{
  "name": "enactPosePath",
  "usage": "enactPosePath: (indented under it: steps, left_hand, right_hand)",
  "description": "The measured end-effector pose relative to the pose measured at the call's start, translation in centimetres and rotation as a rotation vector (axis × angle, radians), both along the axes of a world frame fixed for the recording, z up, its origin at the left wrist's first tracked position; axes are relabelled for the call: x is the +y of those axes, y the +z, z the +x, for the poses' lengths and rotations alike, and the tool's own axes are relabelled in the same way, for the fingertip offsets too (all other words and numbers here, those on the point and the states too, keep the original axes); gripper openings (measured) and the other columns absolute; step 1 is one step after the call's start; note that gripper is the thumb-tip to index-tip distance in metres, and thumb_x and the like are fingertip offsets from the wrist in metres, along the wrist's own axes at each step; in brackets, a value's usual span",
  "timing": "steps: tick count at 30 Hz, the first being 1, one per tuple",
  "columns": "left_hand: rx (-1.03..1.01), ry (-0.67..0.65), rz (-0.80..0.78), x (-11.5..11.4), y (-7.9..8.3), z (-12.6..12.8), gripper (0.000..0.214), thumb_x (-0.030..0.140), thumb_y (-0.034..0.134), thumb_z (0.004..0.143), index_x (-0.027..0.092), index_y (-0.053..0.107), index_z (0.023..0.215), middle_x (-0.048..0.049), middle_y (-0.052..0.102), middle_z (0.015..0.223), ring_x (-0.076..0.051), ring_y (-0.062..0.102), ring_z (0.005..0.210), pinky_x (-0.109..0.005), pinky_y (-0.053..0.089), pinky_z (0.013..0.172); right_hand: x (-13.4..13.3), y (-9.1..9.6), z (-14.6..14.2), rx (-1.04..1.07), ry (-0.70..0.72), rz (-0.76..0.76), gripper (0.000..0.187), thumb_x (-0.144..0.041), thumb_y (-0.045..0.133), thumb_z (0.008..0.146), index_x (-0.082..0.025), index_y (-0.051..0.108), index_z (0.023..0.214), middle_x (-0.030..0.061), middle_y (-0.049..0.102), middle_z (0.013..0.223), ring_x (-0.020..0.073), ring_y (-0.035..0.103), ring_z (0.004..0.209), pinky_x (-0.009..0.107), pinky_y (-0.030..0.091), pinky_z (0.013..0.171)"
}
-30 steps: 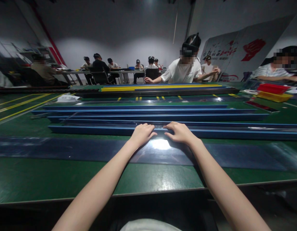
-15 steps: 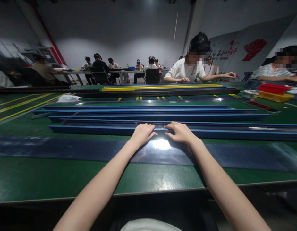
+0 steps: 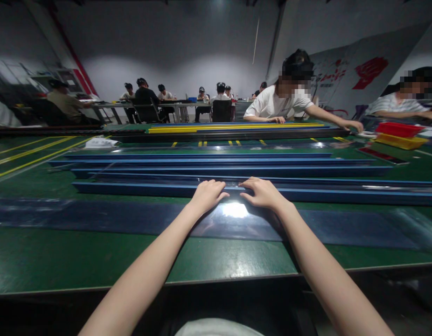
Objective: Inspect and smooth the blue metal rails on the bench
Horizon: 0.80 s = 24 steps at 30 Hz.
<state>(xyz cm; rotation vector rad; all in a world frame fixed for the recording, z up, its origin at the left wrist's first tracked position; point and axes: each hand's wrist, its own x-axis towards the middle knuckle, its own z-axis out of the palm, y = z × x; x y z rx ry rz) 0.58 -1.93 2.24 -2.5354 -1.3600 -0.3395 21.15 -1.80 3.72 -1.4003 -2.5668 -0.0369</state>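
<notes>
A long blue strip [image 3: 132, 188] lies across the green table [image 3: 79, 256], the nearest of several parallel blue strips. My left hand [image 3: 206, 194] rests on its middle with the fingers curled over its top edge. My right hand [image 3: 261, 192] lies beside it on the same strip, fingers curled over the edge too. The two hands are a few centimetres apart. Between them and me a wide dark glossy sheet [image 3: 342, 227] lies flat, with a bright light glare just under my hands.
More blue strips [image 3: 202, 163] lie behind, then yellow and blue ones [image 3: 233, 127]. Red and yellow trays [image 3: 398, 133] stand at the right. A person in a white shirt [image 3: 272, 105] leans over the table's far side; others sit further back.
My hands have stayed where they were. The person in the white shirt opposite has shifted right and stretched an arm along the far table edge.
</notes>
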Motion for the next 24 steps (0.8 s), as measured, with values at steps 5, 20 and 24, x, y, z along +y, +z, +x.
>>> enactPosePath:
  steps: [5,20,24]
  left_hand:
    - [-0.011,0.007,-0.012,-0.02,0.02,0.05,0.025,0.042,0.049,0.085,0.018,0.056,0.089,-0.0044,0.065,0.089,-0.019,0.058,0.087,-0.028,0.04,0.07]
    - [-0.031,-0.011,0.003,0.14,-0.36,-0.13,0.028,0.042,0.048,0.086,0.018,0.058,0.1,-0.0057,0.065,0.097,-0.019,0.059,0.09,-0.028,0.042,0.074]
    - [-0.028,-0.006,-0.008,0.13,-0.26,-0.09,0.028,0.041,0.048,0.086,0.019,0.058,0.099,-0.0053,0.065,0.096,-0.019,0.059,0.09,-0.028,0.042,0.074]
  right_hand:
    - [-0.1,0.13,-0.04,-0.002,-0.004,-0.011,0.039,-0.037,0.048,0.081,-0.017,0.061,0.112,0.009,0.063,0.109,0.0206,0.055,0.103,0.028,0.04,0.085]
    - [-0.02,0.23,0.04,0.003,-0.026,-0.013,0.04,-0.039,0.049,0.081,-0.018,0.061,0.112,0.0087,0.063,0.109,0.0204,0.056,0.102,0.028,0.04,0.083]
    - [-0.04,0.22,-0.01,0.0,-0.023,-0.015,0.04,-0.039,0.049,0.081,-0.018,0.061,0.113,0.0087,0.063,0.109,0.0206,0.056,0.102,0.028,0.04,0.083]
